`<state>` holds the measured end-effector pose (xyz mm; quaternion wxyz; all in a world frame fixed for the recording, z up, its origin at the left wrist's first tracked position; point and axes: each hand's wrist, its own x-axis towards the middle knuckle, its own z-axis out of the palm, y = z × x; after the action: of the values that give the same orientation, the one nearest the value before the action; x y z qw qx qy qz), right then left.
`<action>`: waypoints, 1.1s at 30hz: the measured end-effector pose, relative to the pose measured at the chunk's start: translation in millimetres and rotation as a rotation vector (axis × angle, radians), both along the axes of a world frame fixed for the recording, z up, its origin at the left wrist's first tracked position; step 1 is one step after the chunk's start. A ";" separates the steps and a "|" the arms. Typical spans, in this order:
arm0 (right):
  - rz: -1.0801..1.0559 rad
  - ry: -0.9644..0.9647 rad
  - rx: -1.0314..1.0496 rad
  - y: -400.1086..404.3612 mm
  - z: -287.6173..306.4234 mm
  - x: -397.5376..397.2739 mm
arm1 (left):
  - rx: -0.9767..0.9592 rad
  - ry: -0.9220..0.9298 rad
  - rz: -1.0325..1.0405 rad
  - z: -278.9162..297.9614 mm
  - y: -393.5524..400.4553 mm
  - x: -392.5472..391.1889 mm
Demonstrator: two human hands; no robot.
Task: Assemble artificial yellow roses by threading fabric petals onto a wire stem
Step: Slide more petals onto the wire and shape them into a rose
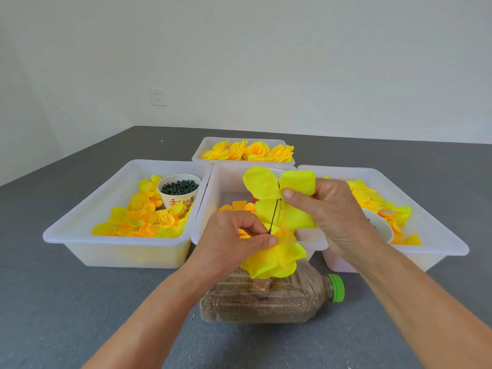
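Note:
My right hand (335, 211) pinches a flat yellow petal piece (266, 183) with several lobes, held upright over the middle tray. A thin dark wire stem (274, 217) runs down from its centre. My left hand (234, 235) pinches the wire's lower end, just above a partly built yellow rose (274, 259) that sits under my fingers. The rose rests over a brown plastic bottle (269, 296) lying on its side.
Three white trays stand ahead: the left tray (80, 225) holds loose petals and a cup of dark green parts (179, 189); the middle tray (221, 182); the right tray (439, 235) holds petals and a white bowl. A far tray (202, 147) holds finished roses. The floor is grey.

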<state>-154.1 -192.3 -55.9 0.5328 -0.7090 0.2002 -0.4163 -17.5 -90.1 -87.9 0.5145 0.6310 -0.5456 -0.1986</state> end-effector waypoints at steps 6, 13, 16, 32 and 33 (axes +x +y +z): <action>-0.001 0.018 0.037 4.3 2.4 -0.7 | 0.000 0.001 -0.001 0.0 -0.4 -0.1; 0.013 0.008 0.013 7.6 5.7 0.2 | 0.001 0.006 -0.006 0.2 0.2 -0.4; 0.041 -0.001 0.006 8.7 6.5 -0.7 | 0.004 0.010 -0.006 0.2 0.1 -0.1; 0.001 0.040 -0.540 6.5 -3.8 -12.3 | 0.017 0.053 -0.009 -1.8 0.0 2.5; -0.002 0.033 -0.555 6.2 -6.1 -12.1 | 0.017 0.053 -0.011 -1.7 0.3 3.2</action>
<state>-166.2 -186.1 -62.0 0.3146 -0.8342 0.0878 -0.4443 -14.3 -89.9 -89.6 0.5224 0.6269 -0.5334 -0.2228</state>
